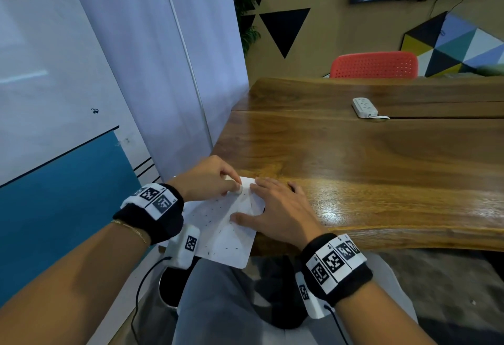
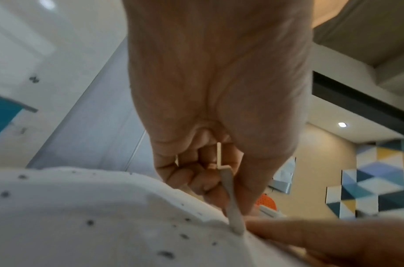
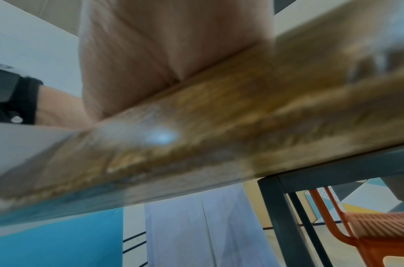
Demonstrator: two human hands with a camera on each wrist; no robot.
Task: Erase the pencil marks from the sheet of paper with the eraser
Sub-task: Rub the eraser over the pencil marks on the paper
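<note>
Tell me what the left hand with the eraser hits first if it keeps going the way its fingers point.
Most likely the right hand: the left hand points rightward across the paper, eraser close beside the right fingertips.

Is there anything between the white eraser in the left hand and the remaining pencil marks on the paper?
Nothing visible blocks it. The left hand pinches the small white eraser against the white sheet of paper; the right hand presses flat beside it, covering the sheet's right part.

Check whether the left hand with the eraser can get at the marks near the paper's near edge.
Probably yes. The left hand pinches the eraser at the paper's far end; the right hand pins only the far right part, so the near marks lie uncovered.
</note>
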